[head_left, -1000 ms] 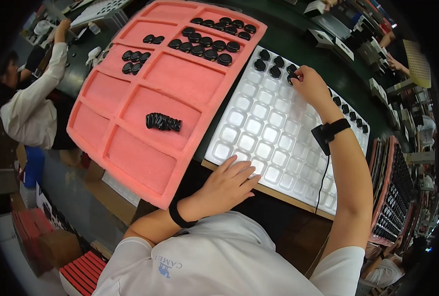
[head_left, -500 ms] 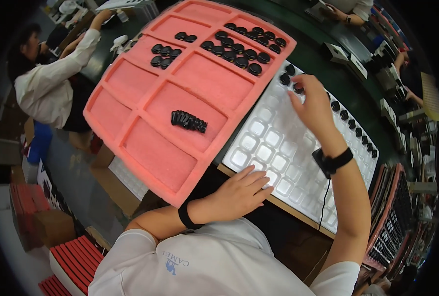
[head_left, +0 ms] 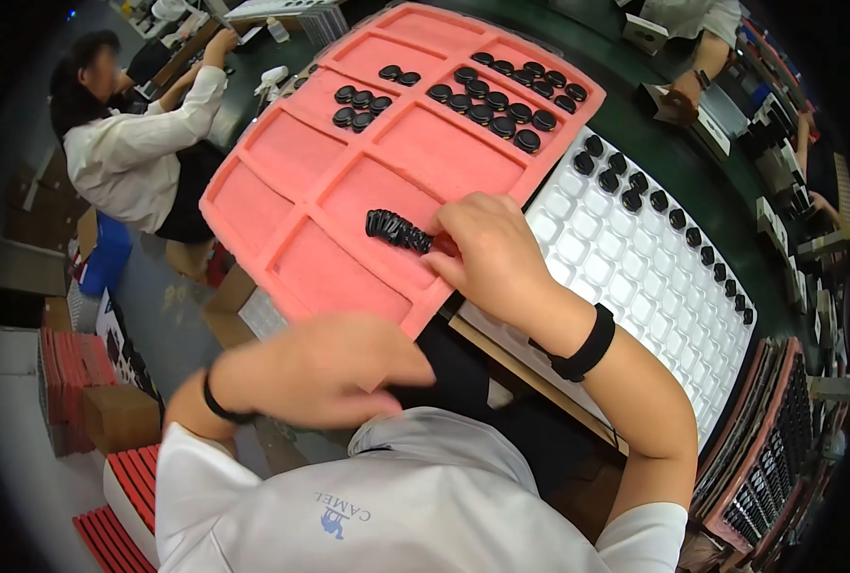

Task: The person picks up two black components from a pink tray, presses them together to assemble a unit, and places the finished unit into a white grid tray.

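Observation:
My right hand reaches over the pink foam tray. Its thumb and curled fingers close around the right end of a tightly packed row of black, disc-like pieces standing on edge in one compartment. How many pieces lie between the fingertips is hidden. My left hand, smeared by motion, hovers in front of my chest, beyond the foam tray's near edge. On the right lies a white plastic tray of square pockets. Black pieces fill its far row, and a few sit in the second row's left end.
More round black pieces lie flat in the foam tray's far compartments. Stacked trays lean at the right. Beyond the green table a person's hand rests near open boxes; another person in white works at the far left.
My right hand has gone left from the white tray's far row to the black pieces in the foam tray. My left hand has lifted off the white tray's near edge and moved left. The view has shifted.

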### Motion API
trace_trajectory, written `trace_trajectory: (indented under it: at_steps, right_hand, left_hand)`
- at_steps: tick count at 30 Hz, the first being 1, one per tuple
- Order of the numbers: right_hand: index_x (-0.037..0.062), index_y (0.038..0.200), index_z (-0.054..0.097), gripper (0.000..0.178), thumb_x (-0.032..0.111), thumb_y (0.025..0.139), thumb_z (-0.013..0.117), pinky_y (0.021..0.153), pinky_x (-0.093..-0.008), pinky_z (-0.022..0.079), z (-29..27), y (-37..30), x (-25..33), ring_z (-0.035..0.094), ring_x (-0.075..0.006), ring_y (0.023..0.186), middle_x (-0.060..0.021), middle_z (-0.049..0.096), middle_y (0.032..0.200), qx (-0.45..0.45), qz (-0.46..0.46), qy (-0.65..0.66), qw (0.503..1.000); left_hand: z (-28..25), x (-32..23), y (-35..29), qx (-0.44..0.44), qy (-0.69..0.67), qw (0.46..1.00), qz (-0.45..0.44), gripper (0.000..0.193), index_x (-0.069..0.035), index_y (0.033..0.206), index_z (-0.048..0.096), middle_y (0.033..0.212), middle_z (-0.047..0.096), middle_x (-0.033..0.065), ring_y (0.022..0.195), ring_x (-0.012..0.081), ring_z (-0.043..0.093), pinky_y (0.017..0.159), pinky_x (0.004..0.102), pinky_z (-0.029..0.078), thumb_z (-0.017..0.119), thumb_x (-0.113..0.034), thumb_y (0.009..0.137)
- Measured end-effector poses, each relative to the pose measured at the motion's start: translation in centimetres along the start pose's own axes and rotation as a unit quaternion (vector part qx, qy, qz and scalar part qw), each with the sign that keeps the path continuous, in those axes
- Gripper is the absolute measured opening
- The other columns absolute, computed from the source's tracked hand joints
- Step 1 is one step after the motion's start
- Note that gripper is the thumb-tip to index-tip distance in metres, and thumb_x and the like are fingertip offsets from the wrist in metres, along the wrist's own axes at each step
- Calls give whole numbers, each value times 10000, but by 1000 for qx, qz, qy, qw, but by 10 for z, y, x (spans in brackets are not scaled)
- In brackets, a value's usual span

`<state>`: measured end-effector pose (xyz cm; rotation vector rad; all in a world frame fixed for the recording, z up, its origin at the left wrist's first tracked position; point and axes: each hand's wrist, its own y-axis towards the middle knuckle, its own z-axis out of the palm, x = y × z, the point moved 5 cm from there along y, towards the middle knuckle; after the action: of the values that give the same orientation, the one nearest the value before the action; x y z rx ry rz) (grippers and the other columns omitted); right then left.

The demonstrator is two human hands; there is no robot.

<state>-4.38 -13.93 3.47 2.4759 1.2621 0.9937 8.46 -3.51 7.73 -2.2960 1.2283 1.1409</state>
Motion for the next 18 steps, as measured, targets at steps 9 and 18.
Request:
trace_trajectory:
  at_steps: [9, 18]
  right_hand:
    - [69, 916, 616, 238, 53, 693, 698, 812, -383, 403, -5, -1, 11, 549, -275, 909, -75, 592, 877, 3, -42, -9, 999]
    - [76, 983, 590, 316, 18, 690, 693, 824, -370, 394, -40, -21, 26, 536, -289, 917, -84, 576, 937, 0, 3, -16, 1000]
  left_hand:
    - [-179, 148, -2, -234, 221, 919, -228, 220, 22, 1008, 633, 890, 672, 129, 831, 209, 644, 770, 308, 503, 612, -131, 852]
    - [-204, 234, 31, -229, 327, 873, -279, 208, 20, 993, 626, 841, 655, 99, 776, 184, 622, 707, 295, 496, 628, -132, 850]
